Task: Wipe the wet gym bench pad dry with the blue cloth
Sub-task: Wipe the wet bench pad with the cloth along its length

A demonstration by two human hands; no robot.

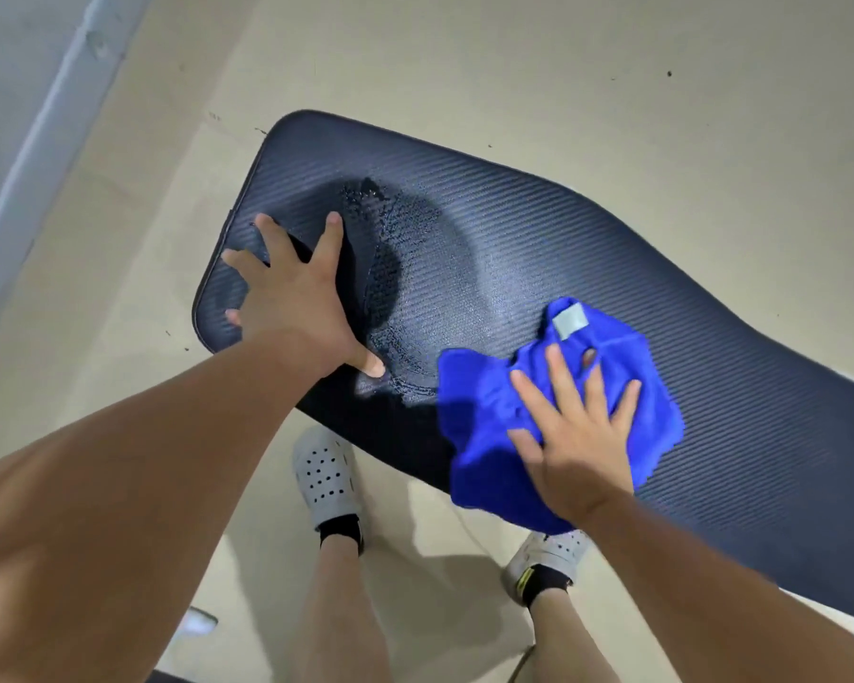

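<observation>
Two pale clogs (327, 473) beneath the bench pad (612, 248).

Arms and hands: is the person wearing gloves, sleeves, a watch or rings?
No. The left hand and right hand are bare, with no gloves, rings or watch showing. Both forearms are uncovered as far as the picture shows, with no sleeves in sight.

Shining bright from above, making dark hand shadows on the pad (612, 248) and shiny glare on the wet patch (405, 268). Bending at the edges; blurring the near arms a little.
</observation>
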